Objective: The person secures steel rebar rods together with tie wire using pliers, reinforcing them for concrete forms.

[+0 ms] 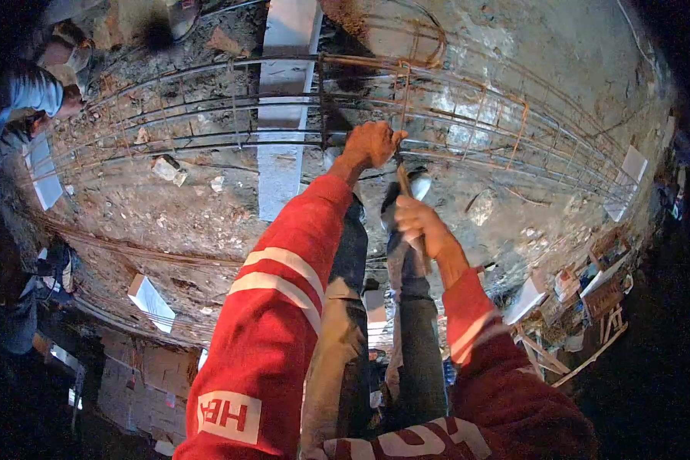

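Long steel rebars tied with stirrups form a cage that runs across the view. My left hand, in a red sleeve, is closed at the cage's near bars, just right of the white block; what its fingers hold is too small to make out. Below and to the right, my right hand is wrapped round the handle of a thin tool. The tool's upper end reaches the bars beside my left hand. A stirrup stands just beyond my hands.
A long white block lies under the cage. Smaller white blocks sit around. Another person's hand is at the far left. Wooden pieces lie at lower right, on rubble ground.
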Tool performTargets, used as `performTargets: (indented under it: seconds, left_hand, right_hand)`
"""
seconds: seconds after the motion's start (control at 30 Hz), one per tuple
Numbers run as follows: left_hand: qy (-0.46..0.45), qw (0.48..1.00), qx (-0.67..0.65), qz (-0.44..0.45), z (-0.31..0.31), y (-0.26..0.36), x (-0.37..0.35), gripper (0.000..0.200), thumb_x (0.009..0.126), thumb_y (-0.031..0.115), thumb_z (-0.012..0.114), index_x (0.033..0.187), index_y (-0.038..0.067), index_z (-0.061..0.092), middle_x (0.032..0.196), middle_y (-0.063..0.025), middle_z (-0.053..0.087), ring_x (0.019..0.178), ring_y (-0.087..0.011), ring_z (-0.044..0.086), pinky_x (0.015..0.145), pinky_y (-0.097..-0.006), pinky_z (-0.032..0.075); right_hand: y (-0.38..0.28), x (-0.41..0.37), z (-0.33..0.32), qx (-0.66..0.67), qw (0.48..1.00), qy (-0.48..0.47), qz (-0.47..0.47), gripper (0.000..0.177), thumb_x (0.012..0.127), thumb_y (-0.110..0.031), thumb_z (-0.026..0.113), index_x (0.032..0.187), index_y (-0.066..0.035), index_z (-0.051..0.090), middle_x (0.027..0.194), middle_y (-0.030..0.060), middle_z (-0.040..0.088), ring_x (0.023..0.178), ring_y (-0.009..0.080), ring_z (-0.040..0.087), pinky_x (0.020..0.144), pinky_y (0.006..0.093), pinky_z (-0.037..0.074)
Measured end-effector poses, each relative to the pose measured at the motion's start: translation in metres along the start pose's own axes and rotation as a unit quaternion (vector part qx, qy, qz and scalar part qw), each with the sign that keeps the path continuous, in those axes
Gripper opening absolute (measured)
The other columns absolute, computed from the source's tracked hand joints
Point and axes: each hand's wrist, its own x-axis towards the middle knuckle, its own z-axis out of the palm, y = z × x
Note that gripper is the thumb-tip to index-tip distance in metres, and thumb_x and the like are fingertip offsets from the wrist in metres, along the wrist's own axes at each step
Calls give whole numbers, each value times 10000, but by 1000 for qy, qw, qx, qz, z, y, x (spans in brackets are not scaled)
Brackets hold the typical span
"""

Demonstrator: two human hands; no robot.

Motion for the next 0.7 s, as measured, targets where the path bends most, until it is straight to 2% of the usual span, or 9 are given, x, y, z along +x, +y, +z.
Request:
performTargets:
  seconds: [0.17,0.2,0.23,0.27,0.3,0.37,0.5,0.63,0.7]
  left_hand:
    - [-38,999,-8,-26,-2,3,0,545,890,535,485,921,17,651,920,-275,639,892,-454,611,797,-510,480]
    - [-25,999,7,-32,-3,3,-2,537,894,523,487,937,12,645,951,-277,632,917,-448,604,791,-507,482]
    - [-13,999,22,-40,1,1,-6,529,898,511,489,953,6,639,983,-279,625,941,-442,597,784,-505,485]
    - [143,986,85,29,13,3,-18,455,893,433,545,1005,-3,614,951,-250,605,901,-429,579,786,-482,478]
    - [232,969,21,82,7,20,-38,343,867,313,586,1011,2,610,964,-244,592,907,-414,570,793,-476,472]
    - [366,904,-78,205,-11,56,-88,221,767,43,659,979,12,603,954,-228,587,883,-386,568,769,-466,460]
    - [283,912,-207,213,6,58,-183,111,737,4,640,844,11,612,774,-186,601,666,-368,576,616,-438,462]
    - [348,931,-63,96,17,7,-174,256,669,8,636,919,33,586,827,-149,567,816,-350,543,734,-426,438]
    - [415,904,-26,94,-8,0,-145,326,654,16,645,970,48,570,908,-147,544,894,-353,508,784,-430,413]
  right_hand:
    - [24,22,-44,180,965,-175,73,317,838,-295,662,992,-77,491,708,40,544,582,167,574,504,334,493]
    - [7,5,-30,50,993,-51,97,324,862,-340,622,986,-58,521,725,93,571,604,243,608,537,398,501]
    - [13,0,-25,48,993,-53,96,324,862,-340,622,986,-58,521,725,93,571,604,243,608,537,398,501]
    - [21,-4,-22,-287,944,149,-61,330,878,-345,592,1000,-47,525,746,129,583,652,295,620,567,431,505]
    - [27,-6,-20,-568,728,324,-207,339,894,-351,562,1015,-36,528,767,165,594,701,347,633,597,463,508]
    - [8,-20,-12,-549,757,299,-188,325,915,-333,511,1018,-26,539,797,220,590,807,410,620,630,489,505]
    - [6,-32,-19,-385,893,111,-206,411,850,-204,622,1071,9,349,753,265,618,735,420,631,622,508,515]
    - [-43,-9,-50,-610,771,83,-165,411,788,-123,643,1052,47,377,824,298,611,753,476,612,626,541,500]
    - [-108,19,-62,-694,709,-62,-112,312,781,-170,628,988,51,558,869,230,648,705,359,637,595,488,498]
